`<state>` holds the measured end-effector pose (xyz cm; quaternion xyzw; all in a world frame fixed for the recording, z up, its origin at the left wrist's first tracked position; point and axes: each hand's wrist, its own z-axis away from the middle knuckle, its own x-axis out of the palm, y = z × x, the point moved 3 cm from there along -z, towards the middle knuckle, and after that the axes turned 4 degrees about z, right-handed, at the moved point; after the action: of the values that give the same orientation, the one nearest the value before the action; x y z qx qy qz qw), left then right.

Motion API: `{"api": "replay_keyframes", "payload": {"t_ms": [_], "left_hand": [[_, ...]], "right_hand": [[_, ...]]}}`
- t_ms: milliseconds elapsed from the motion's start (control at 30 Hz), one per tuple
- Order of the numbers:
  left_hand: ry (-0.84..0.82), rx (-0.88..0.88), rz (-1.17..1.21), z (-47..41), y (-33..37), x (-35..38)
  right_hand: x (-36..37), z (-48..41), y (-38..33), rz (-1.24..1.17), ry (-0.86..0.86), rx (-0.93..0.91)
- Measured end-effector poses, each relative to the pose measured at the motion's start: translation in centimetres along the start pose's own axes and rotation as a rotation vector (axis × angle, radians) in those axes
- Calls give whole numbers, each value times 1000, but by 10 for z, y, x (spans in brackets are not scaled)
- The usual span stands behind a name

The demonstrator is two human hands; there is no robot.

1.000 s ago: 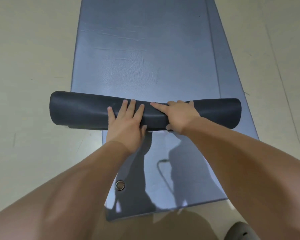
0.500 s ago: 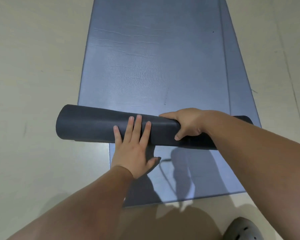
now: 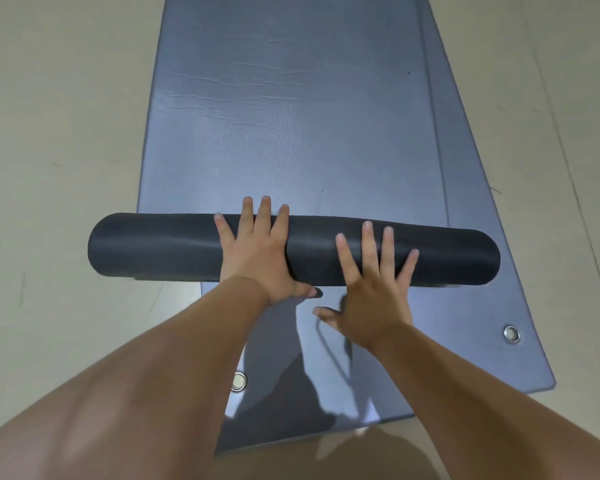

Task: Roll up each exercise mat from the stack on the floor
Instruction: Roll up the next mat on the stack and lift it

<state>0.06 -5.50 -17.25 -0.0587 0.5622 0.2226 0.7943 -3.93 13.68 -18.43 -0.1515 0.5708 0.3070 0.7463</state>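
Observation:
A dark grey roll (image 3: 160,249) of the top exercise mat lies crosswise over the stack. The unrolled part of that blue-grey mat (image 3: 291,133) stretches away from me. My left hand (image 3: 257,251) lies flat on the roll's middle, fingers spread over its top. My right hand (image 3: 371,285) rests flat on the roll's near side to the right, fingers spread, thumb hanging off over the mat below. A lower mat (image 3: 471,327) of the same colour lies under the roll, skewed, with two metal eyelets, one (image 3: 511,333) at the right and one (image 3: 238,381) at the left.
Pale beige floor (image 3: 56,133) surrounds the stack on both sides. The lower mat's near edge ends close to my body. The roll's left end overhangs the bare floor.
The roll has turned further away from me along the mat. My right hand has let go of its grip around the roll and now lies flat on it. My left hand has slid up onto the top.

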Motion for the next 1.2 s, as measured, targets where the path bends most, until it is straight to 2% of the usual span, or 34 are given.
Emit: {"api": "replay_keyframes", "payload": {"t_ms": [133, 300, 467, 600, 700, 800, 967, 1200], "left_hand": [[85, 29, -39, 4, 4, -2], [-23, 5, -53, 6, 7, 9], [-135, -11, -54, -47, 2, -22], [-204, -11, -52, -79, -1, -41], [-60, 1, -80, -77, 3, -43], [99, 88, -129, -53, 11, -30], [113, 106, -100, -29, 13, -18], [149, 37, 50, 33, 2, 7]], "right_hand": [[-18, -39, 11, -20, -41, -9], [-42, -83, 24, -64, -108, -62], [-32, -67, 25, -11, 134, -85], [-25, -84, 26, 56, 7, -48], [-38, -113, 31, 37, -19, -34], [-51, -139, 40, 8, -51, -47], [-62, -147, 43, -4, -67, -87], [-62, -84, 34, -69, -165, -124]]}}
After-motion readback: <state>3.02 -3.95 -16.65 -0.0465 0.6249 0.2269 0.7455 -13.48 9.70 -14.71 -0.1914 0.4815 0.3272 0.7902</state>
